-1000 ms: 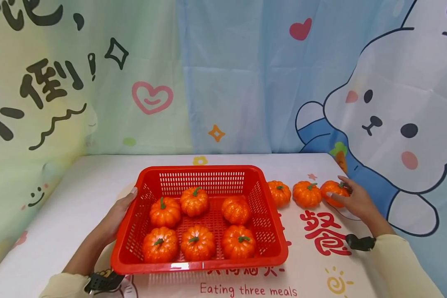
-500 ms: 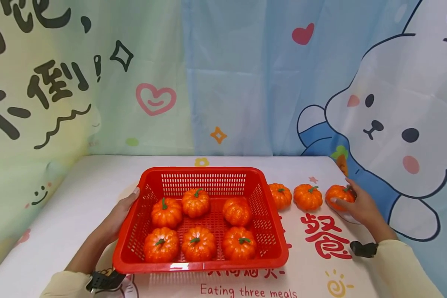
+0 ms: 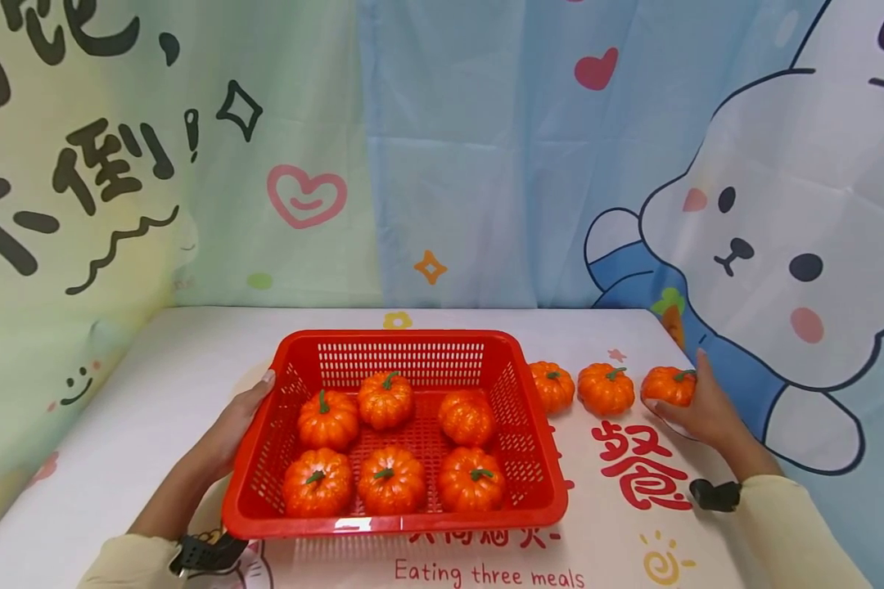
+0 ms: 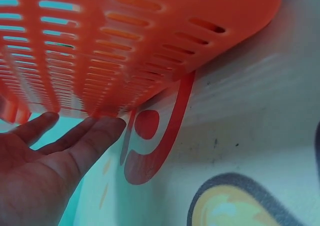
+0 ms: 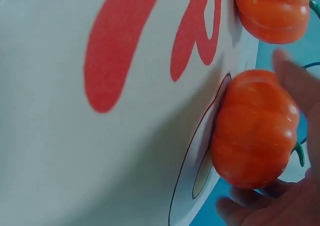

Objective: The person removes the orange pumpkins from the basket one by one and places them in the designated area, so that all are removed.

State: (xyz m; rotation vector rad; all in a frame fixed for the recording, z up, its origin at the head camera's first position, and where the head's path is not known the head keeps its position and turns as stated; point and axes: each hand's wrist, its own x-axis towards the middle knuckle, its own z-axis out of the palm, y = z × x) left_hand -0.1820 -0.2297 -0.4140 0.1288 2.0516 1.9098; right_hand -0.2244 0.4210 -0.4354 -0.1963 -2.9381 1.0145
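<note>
A red plastic basket [image 3: 390, 525] carries several small orange pumpkins [image 3: 392, 481] with green stems. At its left side my left hand [image 3: 228, 429] touches the wall, fingertips at the rim. In the left wrist view, the fingers of this hand [image 4: 60, 158] stretch along the slotted wall. Far right on the table, my right hand [image 3: 710, 413] is spread around a single pumpkin [image 3: 666, 386]. Close up, this pumpkin [image 5: 255, 128] sits on the tablecloth between the blurred thumb and the other fingers, which stand apart from it.
Two more pumpkins line up between the basket and my right hand: a middle one [image 3: 606, 388] and one [image 3: 552, 388] partly hidden by the basket's wall. A printed cloth [image 3: 486, 573] covers the table. Behind it hangs a cartoon curtain [image 3: 449, 164].
The right hand has shifted its pumpkin slightly right, away from the middle one, and its fingers have since spread wider around it. Left hand and basket stay put; the head view shifts slightly.
</note>
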